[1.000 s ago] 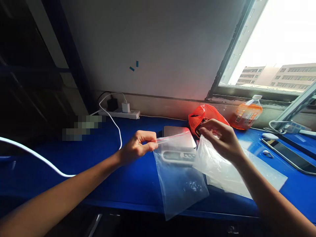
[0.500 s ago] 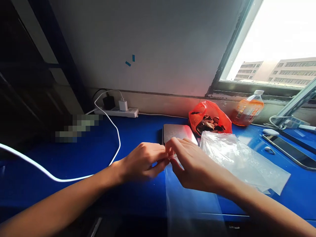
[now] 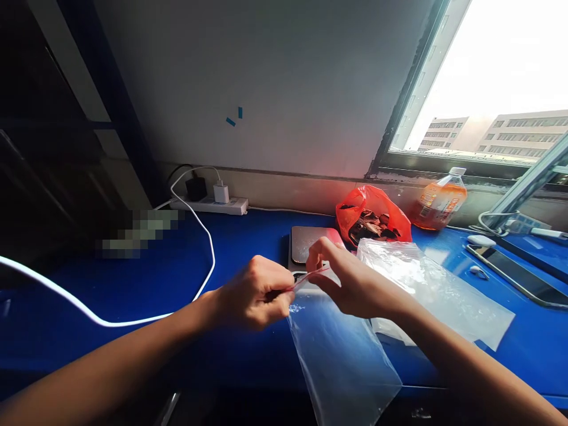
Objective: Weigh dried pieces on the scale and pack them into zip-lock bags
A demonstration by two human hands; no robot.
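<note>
A clear zip-lock bag [image 3: 346, 355] with a red strip along its mouth hangs from my two hands over the front of the blue table. At the mouth's left corner, my left hand [image 3: 255, 293] is closed in a pinch on the plastic. My right hand [image 3: 355, 281] grips the right part of the same edge between thumb and curled fingers. Just behind the hands lies a flat scale [image 3: 306, 242] with a metal top, partly covered by my right hand. More clear bags [image 3: 448, 296] lie flat to the right, partly behind my right forearm.
A red plastic bag [image 3: 393, 207] holding dark dried pieces stands open behind the scale. Right of it are a drink bottle [image 3: 441, 204], a phone [image 3: 519, 275] and an earbud [image 3: 479, 272]. A power strip [image 3: 213, 205] sits by the wall; a white cable [image 3: 208, 236] crosses the left side.
The hands have moved slightly apart along the bag's mouth, and the red strip now shows between them. The bag's lower end has swung up and spread out. The view has shifted slightly.
</note>
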